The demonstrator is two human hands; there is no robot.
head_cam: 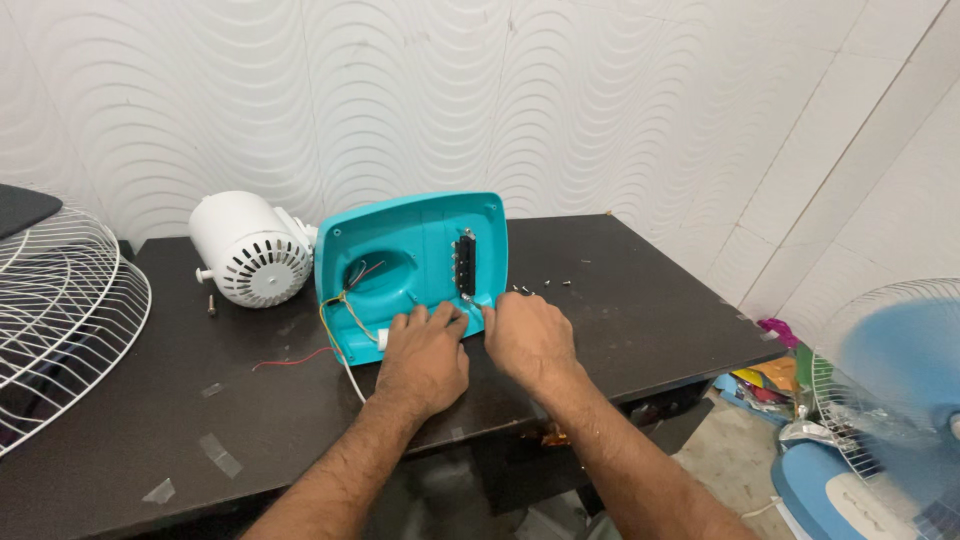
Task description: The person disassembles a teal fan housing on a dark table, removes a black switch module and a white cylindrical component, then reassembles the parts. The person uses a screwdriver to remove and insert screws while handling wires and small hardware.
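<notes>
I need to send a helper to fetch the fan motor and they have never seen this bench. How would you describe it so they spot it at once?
Start at the dark table against the wavy white wall. Behind the person's left hand stands a turquoise plastic housing; the motor lies just left of it. It is the only white, drum-shaped thing there, with radial vent slots on its round face.

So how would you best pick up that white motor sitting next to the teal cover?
Probably around the round body of the white motor, coming from above with fingers spread over its top. It lies on its side on the dark table, vented end facing the camera, so the smooth curved drum offers the broadest hold. Its left side is free; the teal cover crowds its right.
</notes>
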